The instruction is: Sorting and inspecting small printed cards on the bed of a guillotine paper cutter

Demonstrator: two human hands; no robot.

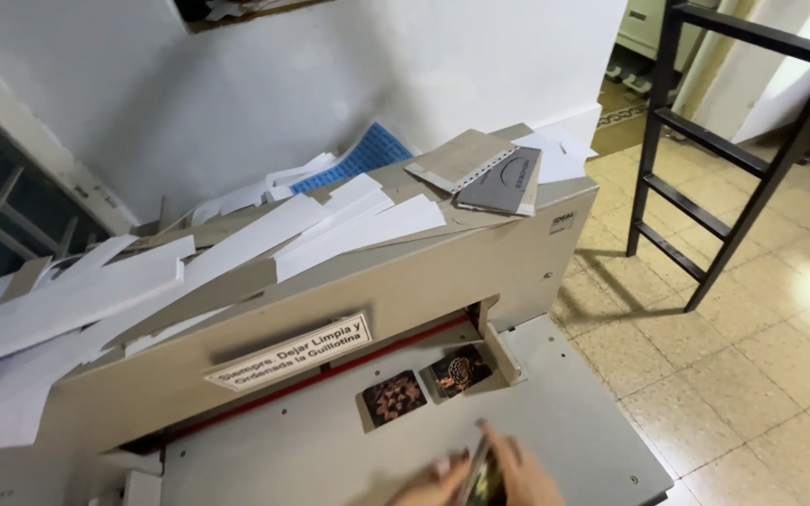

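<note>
Both hands — left hand [435,480], right hand [517,473] — clamped together on a small card stack [483,478], squaring it above the guillotine's bed [555,412] — two printed cards [424,386] lay by the blade.

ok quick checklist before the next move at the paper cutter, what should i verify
1. Two dark patterned cards: the left one and the right one lie flat on the grey cutter bed, just in front of the red cutting line: ok.
2. Cards squared against the beige side stop: right card is close to it, contact cannot tell.
3. Hands away from the cutting line: left hand and right hand are at the bed's near edge: ok.
4. Grip on the small stack of cards between the hands: mostly cut off by the frame, cannot tell.
5. Top of the machine: loose white paper strips and grey cardboard offcuts are piled there: not ok.
</note>
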